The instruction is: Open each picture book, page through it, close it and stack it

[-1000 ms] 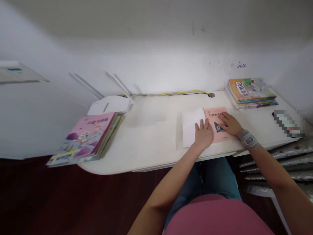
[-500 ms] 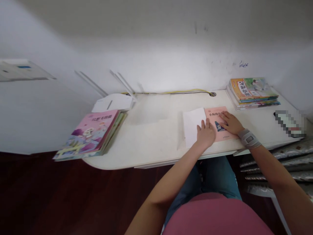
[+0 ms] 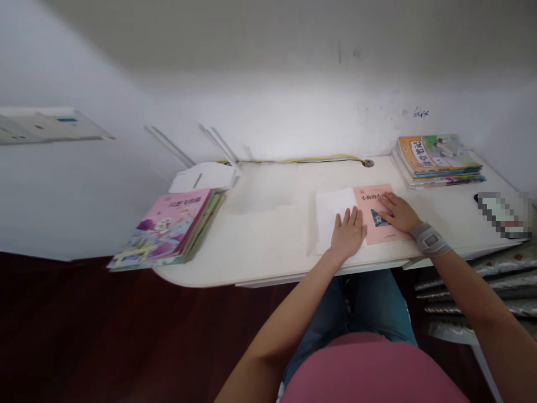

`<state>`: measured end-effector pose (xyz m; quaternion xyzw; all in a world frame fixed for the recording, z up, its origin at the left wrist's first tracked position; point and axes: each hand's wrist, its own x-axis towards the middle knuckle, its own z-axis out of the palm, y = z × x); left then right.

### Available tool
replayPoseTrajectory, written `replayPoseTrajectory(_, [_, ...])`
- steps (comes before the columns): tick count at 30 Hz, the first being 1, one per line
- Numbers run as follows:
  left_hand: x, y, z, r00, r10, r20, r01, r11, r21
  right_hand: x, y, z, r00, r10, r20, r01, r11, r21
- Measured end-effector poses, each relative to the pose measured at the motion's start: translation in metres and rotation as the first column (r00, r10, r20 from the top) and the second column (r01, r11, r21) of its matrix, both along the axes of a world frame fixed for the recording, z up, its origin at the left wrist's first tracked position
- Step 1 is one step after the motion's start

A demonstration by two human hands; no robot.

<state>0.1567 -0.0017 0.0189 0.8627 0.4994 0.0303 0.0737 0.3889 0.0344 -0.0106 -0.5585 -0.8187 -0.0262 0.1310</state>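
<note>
Overall, white desk (image 3: 260,252), white wall (image 3: 268,112), hands (image 3: 348,235) (image 3: 398,212) open flat on paper (image 3: 329,218) and booklet (image 3: 373,201).

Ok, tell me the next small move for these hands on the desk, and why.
Probably slide the white sheet of paper leftward with the left hand, which lies flat on it. The right hand rests on the pink booklet and could pin it, so the sheet's edge, which meets the booklet's left side, should come away without dragging it.

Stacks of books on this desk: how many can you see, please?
2: one pink-covered stack at the left end of the desk, one orange-and-green stack at its back right corner.
</note>
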Motion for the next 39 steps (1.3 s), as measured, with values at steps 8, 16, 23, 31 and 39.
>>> replayPoseTrajectory(8, [-0.013, 0.011, 0.001, 1.0, 0.015, -0.006, -0.014, 0.991, 0.136, -0.014, -0.012, 0.019, 0.993, -0.045, 0.11, 0.038, 0.998, 0.058])
replayPoseTrajectory(16, [-0.104, 0.023, 0.025, 0.88, 0.475, -0.002, -0.463, 0.858, 0.222, -0.109, -0.074, 0.013, 0.999, 0.047, 0.007, -0.047, 0.997, 0.064])
replayPoseTrajectory(23, [-0.152, 0.024, 0.032, 0.781, 0.535, 0.321, -0.446, 0.839, -0.313, -0.124, -0.086, 0.007, 0.997, 0.074, -0.02, -0.073, 0.997, 0.011])
replayPoseTrajectory(31, [-0.125, -0.017, 0.085, 0.175, 0.466, 0.867, 0.251, 0.831, -0.497, -0.092, -0.082, 0.018, 0.909, 0.28, -0.309, -0.308, 0.95, -0.044])
replayPoseTrajectory(39, [-0.061, -0.009, 0.054, 0.813, -0.073, 0.578, -0.02, 0.988, 0.153, -0.062, -0.073, 0.025, 0.559, 0.053, -0.827, -0.39, 0.897, -0.207])
